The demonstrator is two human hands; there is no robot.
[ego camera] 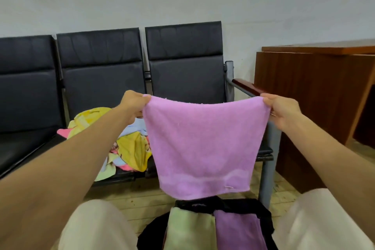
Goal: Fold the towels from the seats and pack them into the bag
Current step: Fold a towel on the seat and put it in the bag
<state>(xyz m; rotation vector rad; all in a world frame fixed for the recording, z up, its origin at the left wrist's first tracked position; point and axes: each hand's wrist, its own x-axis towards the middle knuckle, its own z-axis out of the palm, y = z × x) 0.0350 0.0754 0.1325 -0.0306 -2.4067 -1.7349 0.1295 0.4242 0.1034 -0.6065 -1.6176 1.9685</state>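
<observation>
We note the lilac towel (203, 144): soft terry cloth, matt, finely looped nap, a smoother woven band near its lower hem. The pile of towels (125, 144) looks like the same matt cloth. The seats (101, 67) are padded black leather-like upholstery with a dull sheen and light creasing. The frame post (268, 168) is grey painted metal, the armrest (246, 87) glossy dark wood, the cabinet (314, 91) smooth reddish wood veneer. The bag (239, 207) is black matt fabric.
</observation>
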